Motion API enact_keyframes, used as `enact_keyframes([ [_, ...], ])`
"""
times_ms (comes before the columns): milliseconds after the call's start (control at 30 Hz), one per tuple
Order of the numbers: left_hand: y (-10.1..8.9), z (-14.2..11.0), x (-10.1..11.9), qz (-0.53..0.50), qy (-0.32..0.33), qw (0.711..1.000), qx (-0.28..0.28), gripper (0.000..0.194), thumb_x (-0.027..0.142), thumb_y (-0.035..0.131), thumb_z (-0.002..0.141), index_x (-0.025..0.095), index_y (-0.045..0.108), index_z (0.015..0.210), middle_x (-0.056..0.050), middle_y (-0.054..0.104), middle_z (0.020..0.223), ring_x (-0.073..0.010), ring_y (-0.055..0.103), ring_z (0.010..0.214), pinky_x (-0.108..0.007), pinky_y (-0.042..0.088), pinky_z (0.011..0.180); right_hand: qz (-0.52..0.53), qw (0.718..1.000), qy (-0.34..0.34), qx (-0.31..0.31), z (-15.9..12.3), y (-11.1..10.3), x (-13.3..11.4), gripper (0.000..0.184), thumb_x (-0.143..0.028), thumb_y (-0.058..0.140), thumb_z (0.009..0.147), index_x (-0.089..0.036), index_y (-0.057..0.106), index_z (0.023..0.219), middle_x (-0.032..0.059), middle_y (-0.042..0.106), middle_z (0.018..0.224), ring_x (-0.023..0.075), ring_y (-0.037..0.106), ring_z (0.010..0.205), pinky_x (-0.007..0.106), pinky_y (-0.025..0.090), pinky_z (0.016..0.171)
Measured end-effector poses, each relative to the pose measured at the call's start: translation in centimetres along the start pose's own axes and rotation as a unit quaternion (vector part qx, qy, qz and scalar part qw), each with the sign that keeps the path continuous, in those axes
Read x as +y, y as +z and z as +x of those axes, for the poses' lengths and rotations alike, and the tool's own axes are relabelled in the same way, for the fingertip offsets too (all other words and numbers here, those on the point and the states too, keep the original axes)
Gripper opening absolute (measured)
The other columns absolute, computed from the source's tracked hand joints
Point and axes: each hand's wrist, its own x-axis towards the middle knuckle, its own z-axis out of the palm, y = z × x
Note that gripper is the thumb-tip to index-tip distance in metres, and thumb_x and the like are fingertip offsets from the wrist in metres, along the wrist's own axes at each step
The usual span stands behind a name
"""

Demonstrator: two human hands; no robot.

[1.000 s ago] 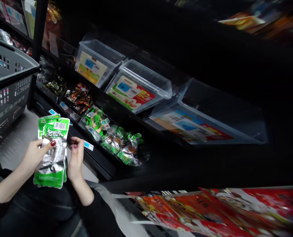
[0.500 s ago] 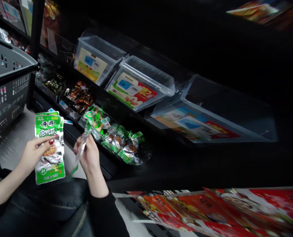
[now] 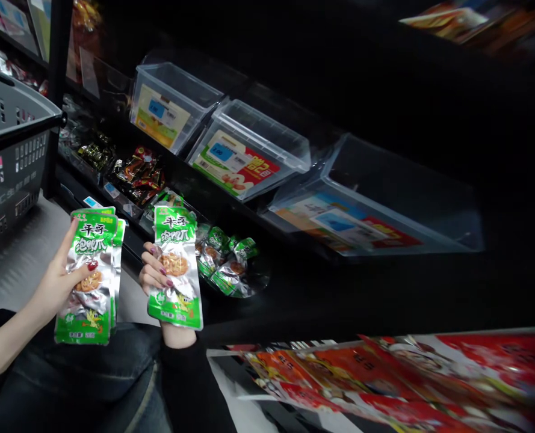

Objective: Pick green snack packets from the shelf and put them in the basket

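My left hand (image 3: 62, 279) grips a small fanned stack of green-and-silver snack packets (image 3: 93, 243), thumb across the front and printed faces turned up. Beside it, my right hand (image 3: 152, 270) is closed on a single matching snack packet (image 3: 177, 240); its fingers come round the left edge onto the front, and the palm is hidden behind. Both hands are above my lap. Just beyond the right hand, a clear bin (image 3: 260, 282) on the low shelf holds several more green packets (image 3: 224, 264).
A grey shopping basket (image 3: 18, 150) stands at the left. Small dark and red packets (image 3: 141, 174) fill bins farther along the low shelf. Clear plastic boxes (image 3: 249, 150) with price labels sit on the shelf above. Red and orange bags (image 3: 361, 379) jut in at lower right.
My right hand has turned its packet from edge-on to face-up, showing the printed front. The left hand's packets have tilted and spread slightly. The view has shifted a little.
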Motion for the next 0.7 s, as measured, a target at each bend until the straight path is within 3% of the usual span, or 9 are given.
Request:
enact_keyframes([
  [100,0.3,0.0,-0.2,-0.045,-0.023,0.998,0.021,0.107,0.017,0.073,0.065,0.048,0.002,0.138,0.001,0.06,0.124,-0.0183,0.068,0.088,-0.025,0.055,0.071,-0.023,0.999,-0.005,0.042,0.4,-0.9,-0.1,0.011,-0.027,0.047,0.083,-0.018,0.045,0.077,-0.0126,0.028,0.05,0.0022,0.007,0.031,0.011,0.019,0.028],
  [167,0.3,0.1,-0.3,-0.067,-0.052,0.996,0.03,0.108,0.012,0.076,0.06,0.041,0.01,0.14,-0.001,0.069,0.109,-0.0187,0.069,0.082,-0.025,0.056,0.067,-0.031,0.998,-0.002,0.048,0.6,-1.4,-0.1,0.01,-0.025,0.045,0.084,-0.019,0.045,0.076,-0.0122,0.027,0.051,0.0029,0.007,0.032,0.012,0.02,0.029],
  [233,0.3,0.1,-0.3,-0.083,-0.091,0.992,0.026,0.084,0.009,0.077,0.055,0.024,0.041,0.13,-0.003,0.074,0.089,-0.0192,0.07,0.071,-0.024,0.056,0.061,-0.033,0.998,-0.002,0.051,0.6,-1.5,-0.1,0.01,-0.025,0.043,0.085,-0.019,0.045,0.076,-0.0118,0.028,0.051,0.0035,0.007,0.032,0.014,0.02,0.029],
  [300,0.2,0.2,-0.2,-0.098,-0.148,0.984,0.013,0.046,0.008,0.075,0.055,0.013,0.061,0.098,-0.005,0.073,0.071,-0.0192,0.068,0.058,-0.025,0.056,0.054,-0.034,0.998,-0.012,0.044,0.4,-1.3,-0.1,0.012,-0.029,0.044,0.084,-0.019,0.045,0.077,-0.0121,0.029,0.05,0.0033,0.007,0.031,0.015,0.019,0.028],
  [400,-0.1,0.2,-0.3,-0.136,-0.216,0.966,0.026,0.017,0.005,0.069,0.059,0.011,0.062,0.074,-0.006,0.069,0.055,-0.0187,0.064,0.046,-0.025,0.054,0.043,-0.061,0.998,-0.025,0.004,-0.1,-0.5,-0.4,0.02,-0.038,0.052,0.079,-0.02,0.043,0.076,-0.0134,0.03,0.048,0.0013,0.008,0.027,0.016,0.015,0.027],
  [467,-0.3,0.2,-0.5,-0.166,-0.237,0.957,0.029,0.013,0.004,0.065,0.061,0.011,0.061,0.071,-0.006,0.069,0.054,-0.019,0.064,0.045,-0.026,0.054,0.043,-0.115,0.993,-0.004,-0.035,-0.5,0.1,-0.5,0.024,-0.041,0.054,0.077,-0.022,0.04,0.072,-0.0143,0.03,0.045,0.0009,0.009,0.024,0.017,0.013,0.026],
  [533,-0.5,0.2,-0.7,-0.187,-0.252,0.949,0.026,0.011,0.004,0.063,0.063,0.012,0.06,0.07,-0.006,0.068,0.054,-0.02,0.065,0.045,-0.029,0.055,0.044,-0.201,0.979,0.013,-0.033,-0.6,0.5,-0.5,0.027,-0.045,0.051,0.077,-0.023,0.037,0.069,-0.0146,0.028,0.041,0.0026,0.01,0.021,0.019,0.013,0.026],
  [600,-0.7,0.2,-0.8,-0.201,-0.255,0.945,0.031,0.012,0.004,0.062,0.064,0.014,0.058,0.07,-0.005,0.068,0.053,-0.0208,0.065,0.046,-0.032,0.055,0.044,-0.346,0.936,-0.021,0.064,-0.4,0.7,-0.3,0.028,-0.05,0.04,0.08,-0.024,0.038,0.068,-0.0134,0.028,0.041,0.0053,0.013,0.022,0.021,0.016,0.028],
  [700,-0.6,0.1,-0.4,-0.211,-0.248,0.945,0.034,0.012,0.005,0.06,0.067,0.014,0.058,0.073,-0.005,0.069,0.056,-0.0204,0.065,0.046,-0.032,0.055,0.044,-0.525,0.803,-0.132,0.25,0.4,0.2,-0.1,0.029,-0.047,0.037,0.081,-0.023,0.04,0.064,-0.0092,0.035,0.046,0.009,0.028,0.033,0.024,0.025,0.039],
])
